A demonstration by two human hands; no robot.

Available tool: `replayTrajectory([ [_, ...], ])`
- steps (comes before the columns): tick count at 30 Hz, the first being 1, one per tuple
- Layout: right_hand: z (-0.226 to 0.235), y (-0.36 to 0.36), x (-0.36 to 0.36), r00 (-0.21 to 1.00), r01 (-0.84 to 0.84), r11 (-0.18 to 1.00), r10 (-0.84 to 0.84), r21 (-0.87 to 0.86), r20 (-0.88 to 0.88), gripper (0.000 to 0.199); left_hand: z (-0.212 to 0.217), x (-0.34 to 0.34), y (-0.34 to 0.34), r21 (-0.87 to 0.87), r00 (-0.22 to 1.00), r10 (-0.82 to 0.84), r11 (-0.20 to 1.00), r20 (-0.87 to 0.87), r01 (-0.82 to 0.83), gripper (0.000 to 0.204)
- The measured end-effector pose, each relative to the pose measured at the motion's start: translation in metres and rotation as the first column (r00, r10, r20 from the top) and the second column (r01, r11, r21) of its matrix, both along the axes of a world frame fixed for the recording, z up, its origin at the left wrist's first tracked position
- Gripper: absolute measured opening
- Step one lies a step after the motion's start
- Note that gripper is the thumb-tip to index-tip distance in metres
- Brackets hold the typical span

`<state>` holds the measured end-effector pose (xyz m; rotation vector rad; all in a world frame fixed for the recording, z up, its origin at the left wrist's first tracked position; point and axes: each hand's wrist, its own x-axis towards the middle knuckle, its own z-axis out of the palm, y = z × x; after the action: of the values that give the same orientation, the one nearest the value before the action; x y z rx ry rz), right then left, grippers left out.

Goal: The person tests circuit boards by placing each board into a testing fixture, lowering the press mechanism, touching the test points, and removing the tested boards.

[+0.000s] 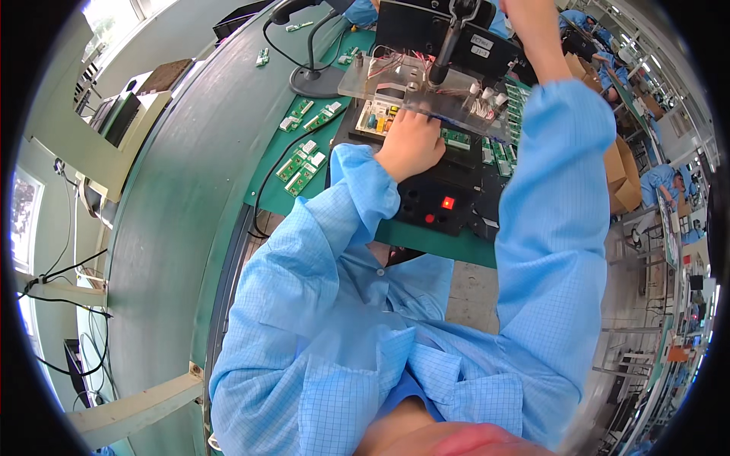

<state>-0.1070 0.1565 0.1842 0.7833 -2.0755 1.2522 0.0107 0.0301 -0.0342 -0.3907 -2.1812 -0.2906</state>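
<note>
Head view: left hand [411, 144] rests on circuit board [378, 116] under clear plate [395, 80].

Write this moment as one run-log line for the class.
left hand: resting on circuit board in test fixture | right hand: raised toward lever, out of frame | clear plate: lifted above board

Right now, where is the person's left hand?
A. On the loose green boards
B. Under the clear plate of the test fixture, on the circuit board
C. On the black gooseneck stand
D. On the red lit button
B: the left hand lies on the circuit board beneath the clear plate, above the red lit button.
</note>
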Motion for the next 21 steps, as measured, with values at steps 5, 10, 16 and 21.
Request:
replayTrajectory([
  [5,-0.045,0.050,0.096,0.989,0.051,0.993,-0.035,0.107,-0.144,0.018,0.011,0.015,-0.004,0.215,0.931,-0.286,0.947,0.226,0.239,0.015],
  [10,-0.135,0.113,0.145,0.987,0.124,0.988,-0.133,0.093,0.092,0.017,0.030,0.082,-0.024,0.204,0.858,-0.495,0.862,0.139,0.464,0.022],
  [16,-0.257,0.149,0.196,0.904,0.184,0.978,-0.130,-0.097,0.407,0.015,0.067,0.120,-0.125,0.885,0.946,-0.315,0.414,-0.081,0.214,0.014],
  [21,-0.308,0.139,0.213,0.916,0.313,0.948,-0.284,-0.061,0.282,0.012,0.053,0.011,-0.201,0.890,0.836,-0.495,-0.455,-0.235,-0.019,0.021],
])
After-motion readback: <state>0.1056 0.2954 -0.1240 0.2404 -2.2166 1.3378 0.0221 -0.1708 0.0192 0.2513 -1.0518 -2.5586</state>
